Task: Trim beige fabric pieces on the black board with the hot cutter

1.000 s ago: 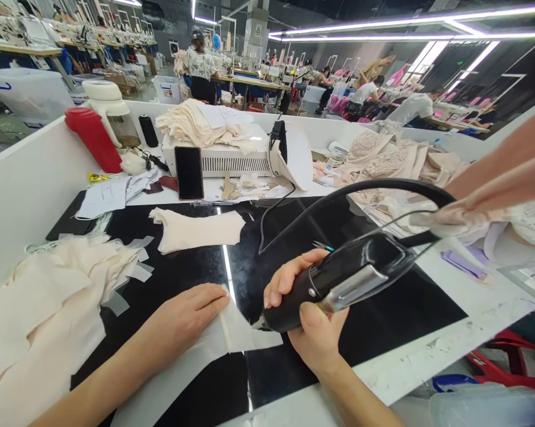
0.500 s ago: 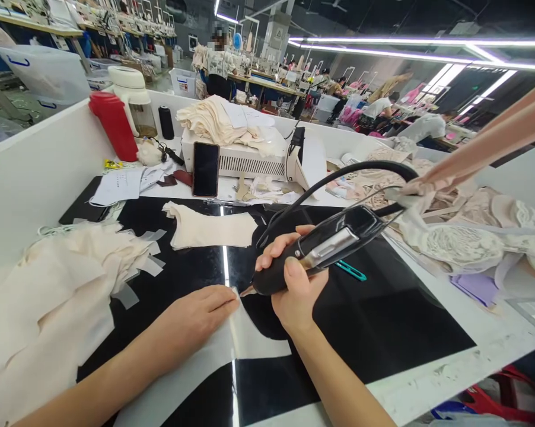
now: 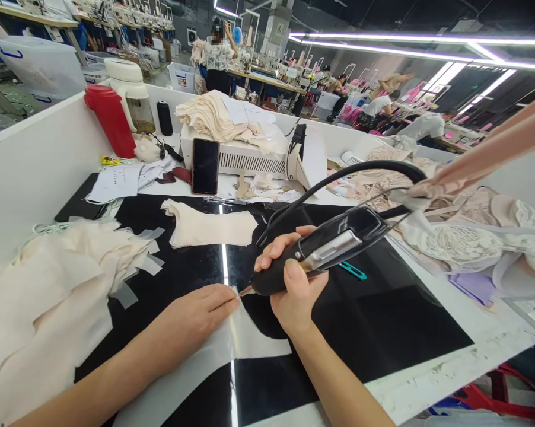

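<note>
My left hand is closed in a pinch on the upper end of a thin, whitish fabric piece, which lies on the shiny black board. Wrapped around a black corded handheld tool are the fingers of my right hand. The tool's narrow copper-coloured tip meets the fabric edge right beside my left fingertips; exact contact is too small to tell. Pink cloth strips are tied to the tool's rear end and run to the upper right. Part of the fabric is hidden under my left forearm.
A stack of cream fabric pieces lies ahead, and a larger cream heap is at left. A teal cutter lies behind the tool. At the back stand a phone, a red cup and a white vented box. Lace bras are piled right.
Both hands and the tool stay almost in place at the fabric edge. The view has shifted slightly. In the background, a standing person has raised an arm toward their head.
</note>
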